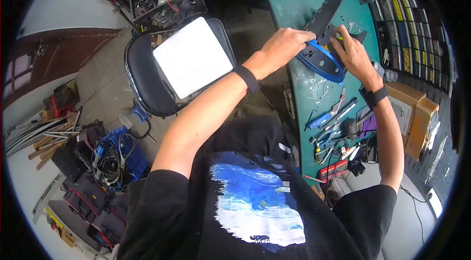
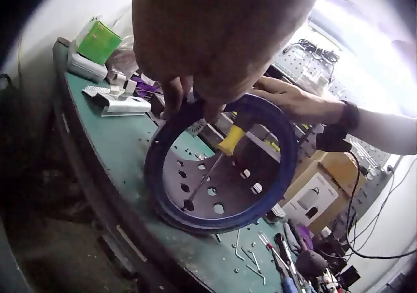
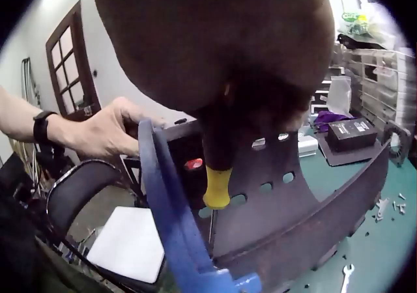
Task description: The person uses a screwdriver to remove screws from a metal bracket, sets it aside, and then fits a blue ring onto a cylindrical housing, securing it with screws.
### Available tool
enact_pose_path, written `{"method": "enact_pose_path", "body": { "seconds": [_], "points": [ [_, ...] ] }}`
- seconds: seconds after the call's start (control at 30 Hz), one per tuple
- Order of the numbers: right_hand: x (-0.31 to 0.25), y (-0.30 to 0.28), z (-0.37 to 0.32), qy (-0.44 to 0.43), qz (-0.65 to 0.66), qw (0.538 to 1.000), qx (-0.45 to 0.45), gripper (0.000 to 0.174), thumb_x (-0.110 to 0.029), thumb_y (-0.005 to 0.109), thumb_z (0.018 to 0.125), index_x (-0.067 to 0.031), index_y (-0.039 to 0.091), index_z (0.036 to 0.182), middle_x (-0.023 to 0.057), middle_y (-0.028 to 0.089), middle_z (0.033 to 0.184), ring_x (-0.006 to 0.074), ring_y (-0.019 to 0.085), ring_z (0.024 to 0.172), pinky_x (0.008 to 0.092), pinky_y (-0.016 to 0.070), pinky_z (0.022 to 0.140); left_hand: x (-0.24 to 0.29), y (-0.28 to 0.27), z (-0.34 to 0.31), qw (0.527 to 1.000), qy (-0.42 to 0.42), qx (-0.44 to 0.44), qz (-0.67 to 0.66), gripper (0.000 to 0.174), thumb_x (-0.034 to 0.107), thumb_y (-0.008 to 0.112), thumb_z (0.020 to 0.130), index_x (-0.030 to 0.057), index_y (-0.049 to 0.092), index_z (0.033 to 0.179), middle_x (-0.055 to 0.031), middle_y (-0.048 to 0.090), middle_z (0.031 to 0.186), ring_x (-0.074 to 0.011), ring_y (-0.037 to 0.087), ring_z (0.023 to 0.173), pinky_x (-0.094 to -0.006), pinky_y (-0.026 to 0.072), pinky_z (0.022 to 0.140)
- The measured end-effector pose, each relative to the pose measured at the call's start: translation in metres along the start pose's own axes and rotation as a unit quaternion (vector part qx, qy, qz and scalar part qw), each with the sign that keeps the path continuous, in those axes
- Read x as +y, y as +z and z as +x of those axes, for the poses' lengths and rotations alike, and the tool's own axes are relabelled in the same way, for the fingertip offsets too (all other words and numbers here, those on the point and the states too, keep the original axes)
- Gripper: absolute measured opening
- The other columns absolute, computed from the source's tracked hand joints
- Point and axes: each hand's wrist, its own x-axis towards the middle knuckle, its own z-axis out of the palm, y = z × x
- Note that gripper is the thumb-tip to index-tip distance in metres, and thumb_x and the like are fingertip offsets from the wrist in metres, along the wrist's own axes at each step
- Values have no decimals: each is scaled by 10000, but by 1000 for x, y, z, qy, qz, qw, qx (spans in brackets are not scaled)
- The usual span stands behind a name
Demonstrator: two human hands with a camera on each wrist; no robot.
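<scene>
My left hand [image 1: 293,40] grips the rim of a blue ring [image 1: 321,71] above the green workbench. A dark curved plate [image 3: 273,205] with several oval holes is joined to this ring and extends away from it. My right hand [image 1: 354,56] holds a screwdriver [image 2: 231,139] with a yellow and black handle on the plate's inner side. Its thin shaft slants down across the plate, with its tip at one of the holes in the left wrist view. In the right wrist view the right palm covers the handle's upper part.
Hex keys [image 2: 251,260], a spanner [image 3: 347,277] and small screws lie on the workbench [image 1: 279,7]. Pliers and screwdrivers are heaped toward its near end. Cardboard boxes [image 1: 422,122] stand on the right. To the left is a chair [image 1: 147,71] bearing a white board [image 1: 194,56].
</scene>
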Motion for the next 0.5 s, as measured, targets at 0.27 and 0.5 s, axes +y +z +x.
{"method": "enact_pose_path", "body": {
  "seconds": [0.27, 0.5],
  "points": [
    [-23, -11, -3, 26, -47, 997, -48, 393, -208, 663, 1002, 21, 492, 1270, 279, 650, 1072, 441, 664, 949, 510, 531, 800, 1, -7, -3, 1000, -4, -11, -8, 336, 35, 688, 922, 3, 689, 1257, -211, 712, 1228, -392, 691, 1113, -443, 582, 957],
    [-7, -12, -9, -107, 12, 994, 6, 330, -203, 657, 984, -11, 485, 1189, 246, 614, 1018, 437, 615, 988, 508, 494, 874, -2, 0, -9, 1000, 0, 4, -13, 317, 46, 697, 929, -6, 699, 1241, -190, 704, 1283, -373, 698, 1140, -421, 576, 989]
  ]
}}
